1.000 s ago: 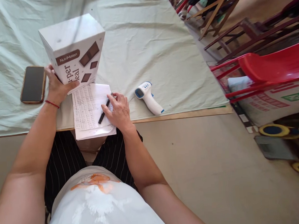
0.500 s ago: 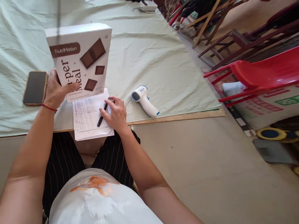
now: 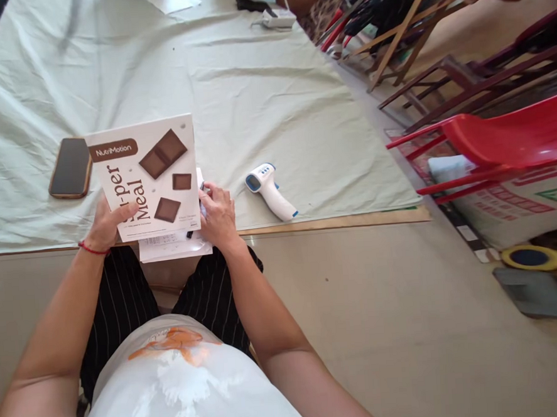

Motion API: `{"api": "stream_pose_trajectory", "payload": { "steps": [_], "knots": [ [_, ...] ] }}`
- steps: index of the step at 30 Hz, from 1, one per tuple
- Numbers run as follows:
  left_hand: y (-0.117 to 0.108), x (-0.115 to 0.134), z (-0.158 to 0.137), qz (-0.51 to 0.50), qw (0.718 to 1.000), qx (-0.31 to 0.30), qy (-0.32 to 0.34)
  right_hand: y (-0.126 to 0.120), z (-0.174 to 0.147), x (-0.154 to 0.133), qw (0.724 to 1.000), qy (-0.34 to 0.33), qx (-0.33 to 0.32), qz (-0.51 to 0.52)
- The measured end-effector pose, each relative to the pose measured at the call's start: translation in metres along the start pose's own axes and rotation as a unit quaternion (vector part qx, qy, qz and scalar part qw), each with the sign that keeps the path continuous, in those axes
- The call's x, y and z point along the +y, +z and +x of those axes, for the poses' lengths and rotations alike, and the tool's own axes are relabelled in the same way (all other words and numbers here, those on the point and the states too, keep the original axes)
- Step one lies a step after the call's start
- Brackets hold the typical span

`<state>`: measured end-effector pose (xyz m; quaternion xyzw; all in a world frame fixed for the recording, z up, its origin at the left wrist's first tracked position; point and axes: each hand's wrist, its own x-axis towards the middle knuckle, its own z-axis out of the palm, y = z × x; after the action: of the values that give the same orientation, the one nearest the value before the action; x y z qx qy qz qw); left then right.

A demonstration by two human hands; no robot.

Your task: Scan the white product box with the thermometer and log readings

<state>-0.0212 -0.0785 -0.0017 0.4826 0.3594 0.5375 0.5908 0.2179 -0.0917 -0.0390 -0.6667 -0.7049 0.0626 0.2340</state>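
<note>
White box (image 3: pixel 171 193), brown NutriMotion band, "Meal" lettering turned sideways, chocolate-brown squares printed across its front. I see the left hand (image 3: pixel 107 222) clamped on its lower corner, box rightward of it; right hand (image 3: pixel 218 215) beside, grip hidden, cannot tell.

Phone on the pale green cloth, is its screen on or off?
It looks off: the phone lies face up, dark all over, with no lit picture or text showing.

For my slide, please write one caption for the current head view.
Left hand holding a NutriMotion box, partly hiding papers; right hand beside it, near an infrared thermometer.
</note>
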Motion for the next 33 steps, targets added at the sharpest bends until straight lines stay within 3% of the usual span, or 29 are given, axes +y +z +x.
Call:
{"api": "stream_pose_trajectory", "payload": {
  "steps": [5,8,11,12,14,17,20,23,25,27,29,31,33],
  "knots": [
    [-0.001,-0.001,-0.004,0.013,0.998,-0.053,0.038,0.001,0.003,0.004,1.0,-0.004,-0.002,0.026],
    [-0.001,-0.001,-0.005,0.036,0.994,-0.069,0.075,-0.015,0.005,0.024,0.996,-0.001,0.066,0.053],
    [-0.001,-0.001,-0.008,0.062,0.991,-0.07,0.097,-0.044,0.006,0.059,0.984,0.104,0.148,-0.01],
    [-0.001,-0.002,-0.009,0.067,0.99,-0.073,0.099,-0.054,0.006,0.071,0.978,0.156,0.132,-0.049],
    [-0.001,-0.004,-0.009,0.065,0.99,-0.076,0.096,-0.069,0.009,0.09,0.966,0.233,0.04,-0.102],
    [-0.003,-0.009,-0.009,0.056,0.991,-0.066,0.106,-0.079,0.014,0.105,0.958,0.261,-0.049,-0.109],
    [-0.005,-0.012,-0.007,0.07,0.987,-0.062,0.13,-0.082,0.014,0.097,0.959,0.279,-0.025,-0.032],
    [-0.005,-0.013,-0.007,0.099,0.984,-0.062,0.133,-0.087,-0.007,0.06,0.949,0.254,0.04,0.181],
    [-0.004,-0.012,-0.007,0.103,0.984,-0.058,0.132,-0.092,-0.034,0.022,0.9,0.201,0.084,0.377],
    [-0.004,-0.012,-0.007,0.094,0.984,-0.051,0.14,-0.097,-0.064,-0.019,0.824,0.165,0.003,0.541],
    [-0.004,-0.012,-0.007,0.088,0.985,-0.044,0.14,-0.098,-0.091,-0.054,0.747,0.177,-0.114,0.63],
    [-0.005,-0.013,-0.007,0.084,0.987,-0.044,0.127,-0.093,-0.108,-0.076,0.708,0.203,-0.166,0.656],
    [-0.006,-0.013,-0.007,0.085,0.989,-0.047,0.112,-0.084,-0.113,-0.087,0.692,0.227,-0.188,0.66]
  ]
}}
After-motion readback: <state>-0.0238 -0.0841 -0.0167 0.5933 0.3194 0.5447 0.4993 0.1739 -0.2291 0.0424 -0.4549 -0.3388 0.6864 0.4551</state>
